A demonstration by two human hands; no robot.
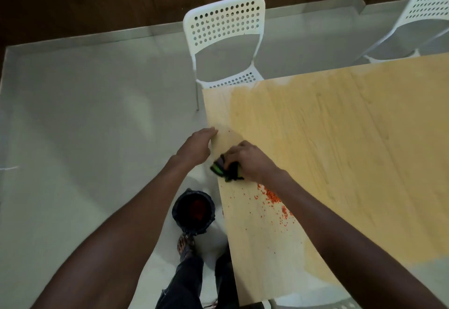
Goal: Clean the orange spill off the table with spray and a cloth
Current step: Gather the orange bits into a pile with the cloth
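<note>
The right hand (pixel 250 160) curls over a dark cloth (pixel 227 171), mostly hiding it. The left hand (pixel 198 147) lies flat, maybe touching the wooden table (pixel 340 138) edge, mid-frame.

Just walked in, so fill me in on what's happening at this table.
A person is cleaning a wooden table. The right hand presses a dark cloth near the table's edge, and the left hand rests at that edge. Orange bits remain scattered on the table. A black bin stands on the floor below.
</note>
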